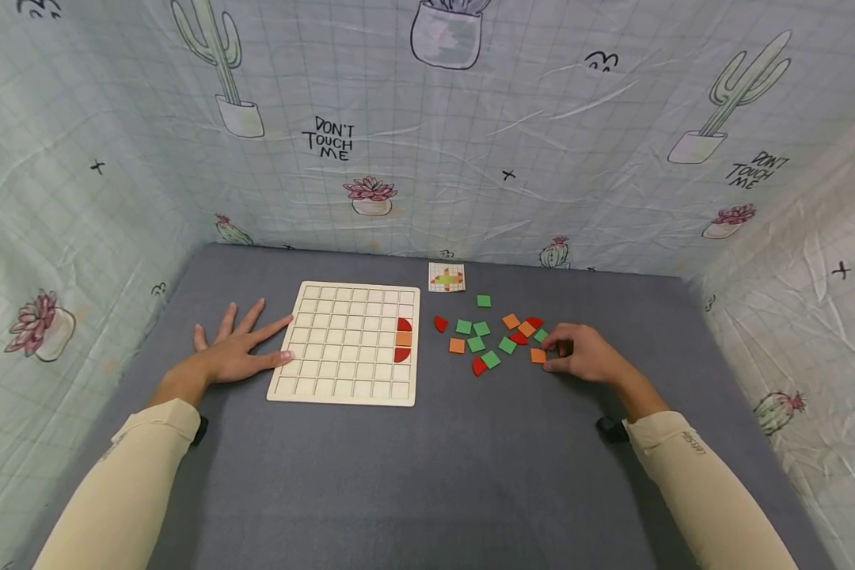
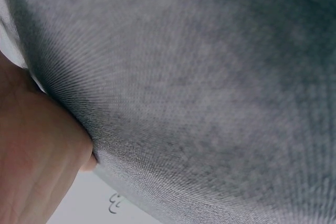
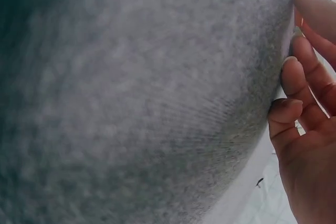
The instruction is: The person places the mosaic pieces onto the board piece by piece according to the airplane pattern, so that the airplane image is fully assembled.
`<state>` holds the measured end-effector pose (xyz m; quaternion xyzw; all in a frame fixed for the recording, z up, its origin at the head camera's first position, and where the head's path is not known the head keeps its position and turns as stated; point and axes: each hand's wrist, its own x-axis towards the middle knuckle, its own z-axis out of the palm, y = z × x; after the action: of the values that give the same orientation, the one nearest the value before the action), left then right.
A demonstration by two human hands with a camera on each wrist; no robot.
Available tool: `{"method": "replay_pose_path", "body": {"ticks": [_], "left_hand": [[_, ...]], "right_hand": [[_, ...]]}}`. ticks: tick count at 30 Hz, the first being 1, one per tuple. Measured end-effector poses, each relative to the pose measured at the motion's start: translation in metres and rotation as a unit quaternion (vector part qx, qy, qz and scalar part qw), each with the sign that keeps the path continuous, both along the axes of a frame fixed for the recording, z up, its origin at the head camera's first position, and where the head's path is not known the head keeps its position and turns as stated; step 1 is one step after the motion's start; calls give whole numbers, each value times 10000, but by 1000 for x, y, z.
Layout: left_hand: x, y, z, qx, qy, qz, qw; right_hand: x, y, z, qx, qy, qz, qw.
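My left hand (image 1: 238, 352), fingers wide, touches the board (image 1: 343, 355); my right hand (image 1: 580, 352) curls at the rightmost orange square (image 1: 537, 355), grip unclear: probably light, stiff, best pinched by opposite edges.

My head view comes through bright and evenly lit, with soft shadows on the counter (image 1: 413, 483) beside the left sleeve (image 1: 121, 483) and right sleeve (image 1: 705, 483). My 2 wrist views look dimmer and grainy, the counter bulging with distortion, darkening toward 1 side, its weave blurred; the right hand (image 3: 313, 153) reads clearer.
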<state>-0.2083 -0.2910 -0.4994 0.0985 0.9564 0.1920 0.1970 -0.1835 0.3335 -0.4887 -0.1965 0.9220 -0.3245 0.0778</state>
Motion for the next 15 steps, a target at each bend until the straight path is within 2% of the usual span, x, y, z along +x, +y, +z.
{"method": "replay_pose_path", "body": {"ticks": [4, 15], "left_hand": [[1, 0, 1, 156, 27, -34, 9999], [4, 5, 11, 107, -30, -48, 9999]], "right_hand": [[0, -1, -1, 38, 40, 82, 10000], [2, -5, 0, 74, 72, 83, 9999]]}}
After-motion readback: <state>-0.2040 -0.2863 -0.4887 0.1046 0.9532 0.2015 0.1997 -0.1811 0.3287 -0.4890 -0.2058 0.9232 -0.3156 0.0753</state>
